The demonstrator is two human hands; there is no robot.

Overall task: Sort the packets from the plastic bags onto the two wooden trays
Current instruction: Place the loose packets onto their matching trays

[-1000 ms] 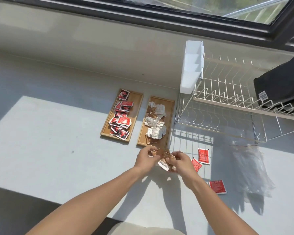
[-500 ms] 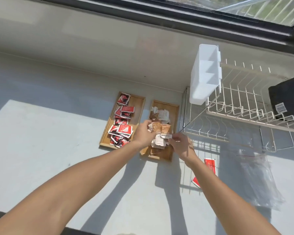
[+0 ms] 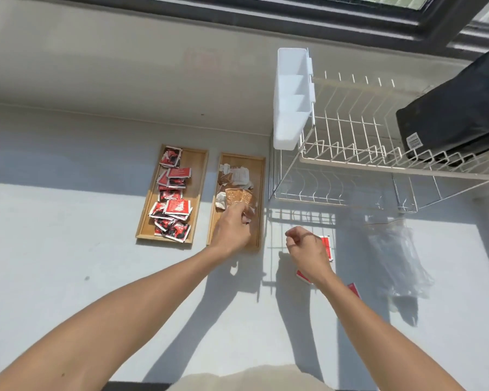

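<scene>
Sunlit pale grey counter (image 3: 68, 249) under a dark-framed window, with 2 flat wooden trays side by side. Left wooden tray (image 3: 201, 176) full of red and black packets (image 3: 173, 206). Right wooden tray (image 3: 259, 198) with brown and white packets (image 3: 236, 182). Left hand (image 3: 232, 227) over that tray, fingers curled on 2 brown packets (image 3: 237, 196). Right hand (image 3: 308, 252) off to the side, fingers loosely curled, holding nothing. 3 loose red packets (image 3: 326, 245) partly hidden beneath it. Clear crumpled plastic bag (image 3: 395, 255) near the white wire dish rack (image 3: 364, 153).
</scene>
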